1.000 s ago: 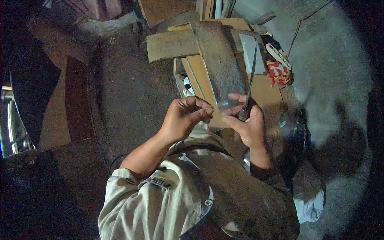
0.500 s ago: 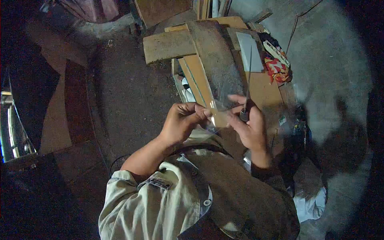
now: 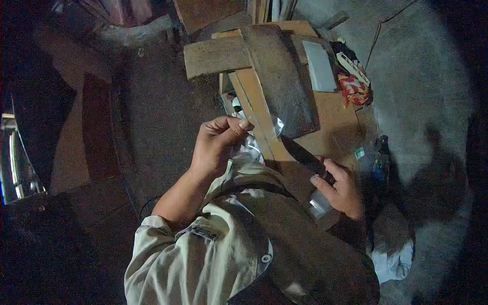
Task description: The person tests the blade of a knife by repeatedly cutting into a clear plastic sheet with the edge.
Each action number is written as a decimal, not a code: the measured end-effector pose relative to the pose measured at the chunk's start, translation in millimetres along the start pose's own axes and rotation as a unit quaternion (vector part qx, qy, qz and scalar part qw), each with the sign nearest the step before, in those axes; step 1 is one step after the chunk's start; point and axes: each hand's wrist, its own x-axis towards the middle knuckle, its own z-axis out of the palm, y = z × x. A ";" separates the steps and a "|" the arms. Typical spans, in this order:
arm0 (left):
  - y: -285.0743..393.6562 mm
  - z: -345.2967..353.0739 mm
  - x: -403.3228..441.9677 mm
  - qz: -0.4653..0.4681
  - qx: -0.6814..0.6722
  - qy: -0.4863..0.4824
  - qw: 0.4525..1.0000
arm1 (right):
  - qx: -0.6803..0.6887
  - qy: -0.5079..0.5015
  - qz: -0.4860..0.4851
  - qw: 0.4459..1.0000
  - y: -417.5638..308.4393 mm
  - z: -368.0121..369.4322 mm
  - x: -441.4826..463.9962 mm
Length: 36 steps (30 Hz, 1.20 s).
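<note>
In the head view, the left hand (image 3: pixel 216 145) pinches what seems to be clear plastic film (image 3: pixel 278 127), and the right hand (image 3: pixel 341 187) grips one knife (image 3: pixel 300 155), its tip near the film. It looks like a cutting step; bringing the blade closer would call for taut film and clear fingertips. One white sheet (image 3: pixel 319 67) lies beyond.

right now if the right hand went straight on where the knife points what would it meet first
Probably the clear film, just past the tip of the knife in the right hand, though how their depths compare is unclear.
</note>
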 end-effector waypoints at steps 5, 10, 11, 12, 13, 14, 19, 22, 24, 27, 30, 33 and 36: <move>0.3 0.1 -1.2 0.031 -0.028 0.001 0.999 | -0.001 -0.008 -0.016 1.000 8.7 0.9 0.0; -1.2 0.3 -8.9 0.008 0.077 -0.016 0.997 | -0.041 0.015 -0.020 0.999 4.0 6.8 8.5; -3.2 1.5 -9.6 0.015 0.079 -0.029 0.996 | -0.041 0.015 -0.020 0.999 1.3 6.6 10.9; -5.0 3.8 -10.8 0.015 0.081 -0.030 0.996 | -0.053 0.002 -0.008 0.999 -1.3 6.1 12.9; -7.0 5.7 -11.8 0.014 0.071 -0.041 0.997 | -0.067 -0.010 0.005 0.998 -3.5 6.9 15.0; -8.8 6.7 -12.7 0.013 0.060 -0.053 0.997 | -0.067 -0.009 0.006 0.998 -3.4 10.6 18.0; -15.1 7.9 -13.8 0.012 0.089 -0.102 0.991 | -0.028 0.014 -0.041 0.999 -2.3 20.9 27.6; -8.8 9.2 -13.6 -0.014 0.135 -0.144 0.980 | -0.062 0.021 -0.078 0.995 8.5 27.4 31.6; -8.2 10.0 -13.2 -0.040 0.140 -0.139 0.979 | -0.055 0.012 -0.064 0.996 6.1 27.9 33.3; -12.9 8.9 -11.1 -0.055 0.141 -0.165 0.975 | -0.071 -0.022 -0.028 0.997 -5.4 22.5 37.5; -14.8 11.0 -11.5 -0.056 0.202 -0.161 0.964 | -0.089 -0.022 -0.045 0.995 5.7 25.6 39.5; -14.3 8.7 -10.8 -0.052 0.160 -0.203 0.965 | -0.080 -0.017 -0.076 0.994 6.1 21.9 42.7; -11.0 9.9 -11.1 -0.071 0.183 -0.209 0.958 | -0.078 -0.016 -0.091 0.993 12.5 22.4 44.7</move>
